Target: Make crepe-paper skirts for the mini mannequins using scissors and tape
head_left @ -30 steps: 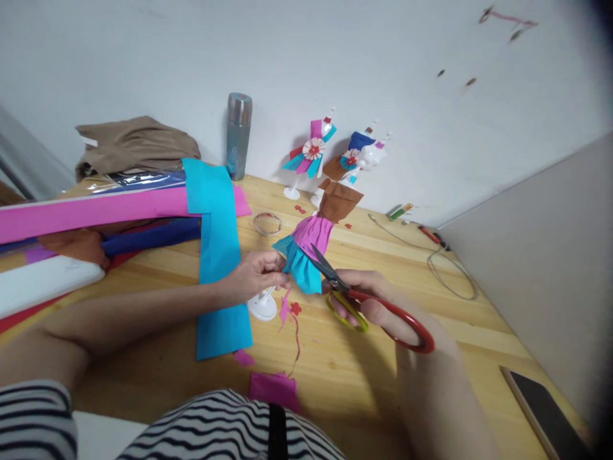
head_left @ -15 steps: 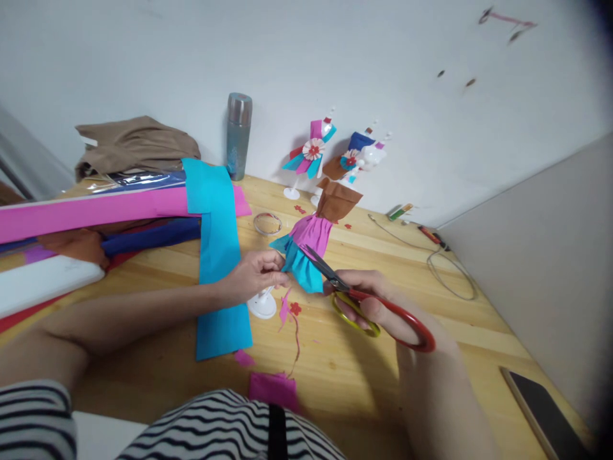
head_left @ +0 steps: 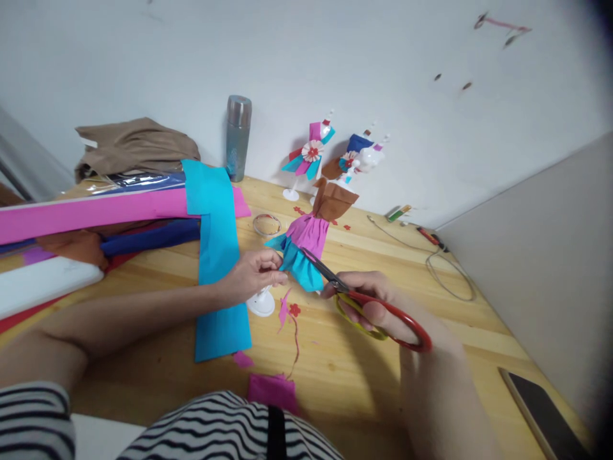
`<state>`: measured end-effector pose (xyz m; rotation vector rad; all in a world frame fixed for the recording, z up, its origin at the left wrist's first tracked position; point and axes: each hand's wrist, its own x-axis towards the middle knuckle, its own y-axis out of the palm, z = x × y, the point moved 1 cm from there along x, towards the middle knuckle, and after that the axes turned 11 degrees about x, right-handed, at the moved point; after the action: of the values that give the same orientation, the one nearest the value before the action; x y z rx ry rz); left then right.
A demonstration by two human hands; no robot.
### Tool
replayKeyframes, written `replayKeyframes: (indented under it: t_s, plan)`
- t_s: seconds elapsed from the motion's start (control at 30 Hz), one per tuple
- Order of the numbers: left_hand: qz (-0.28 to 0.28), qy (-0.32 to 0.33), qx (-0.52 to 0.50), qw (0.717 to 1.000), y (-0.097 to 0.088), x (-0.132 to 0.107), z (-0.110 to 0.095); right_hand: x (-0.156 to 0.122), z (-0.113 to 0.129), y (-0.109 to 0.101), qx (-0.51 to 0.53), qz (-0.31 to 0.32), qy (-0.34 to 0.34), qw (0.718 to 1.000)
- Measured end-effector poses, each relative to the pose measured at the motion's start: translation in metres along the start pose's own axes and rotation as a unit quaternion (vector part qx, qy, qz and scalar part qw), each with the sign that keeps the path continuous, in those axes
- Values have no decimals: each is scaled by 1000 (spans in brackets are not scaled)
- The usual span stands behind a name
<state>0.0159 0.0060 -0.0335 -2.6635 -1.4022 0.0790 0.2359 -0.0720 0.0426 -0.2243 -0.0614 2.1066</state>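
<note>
My left hand (head_left: pixel 261 271) pinches the edge of a paper doll dress (head_left: pixel 309 236), which has a brown top, a pink pleated middle and a blue pleated skirt. A white round stand base (head_left: pixel 261 302) shows just under that hand. In my right hand (head_left: pixel 366 303) are scissors (head_left: pixel 383 313) with red and yellow handles. Their dark blades lie against the blue skirt near the pink layer. Under the hands are pink scraps (head_left: pixel 284 310), a small red flower (head_left: pixel 295 310) and a reddish string. A blue strip (head_left: pixel 220 275) runs beneath my left forearm.
Finished dressed figures (head_left: pixel 312 151) stand by the wall beside a thermos (head_left: pixel 238 137). Coloured strips (head_left: pixel 119 207) and brown cloth (head_left: pixel 138 147) are piled at the left. A wire coil (head_left: pixel 267 224), a cable (head_left: pixel 443 287) and a phone (head_left: pixel 541 409) lie on the table.
The scissors' handles have spread less far apart from the blades' line, with the blades shifting slightly on the blue skirt. My left hand keeps its pinch; the whole view has shifted a little.
</note>
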Motion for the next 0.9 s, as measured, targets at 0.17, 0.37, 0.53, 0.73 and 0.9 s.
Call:
replayKeyframes:
  t_s: [0.17,0.37,0.53,0.73,0.9]
  plan:
    - [3,-7,0,1000,0,0,0,-3,0,-2,14,10,32,999]
    - [1,-14,1,1000,0,-1,0,-1,2,-3,13,29,26,999]
    - [1,-10,-3,1000,0,-1,-2,0,4,-2,26,38,-10,999]
    - [13,6,18,1000,-1,-1,0,3,5,3,43,34,-12,998]
    - [9,1,23,1000,0,-1,-2,2,3,4,55,31,-12,998]
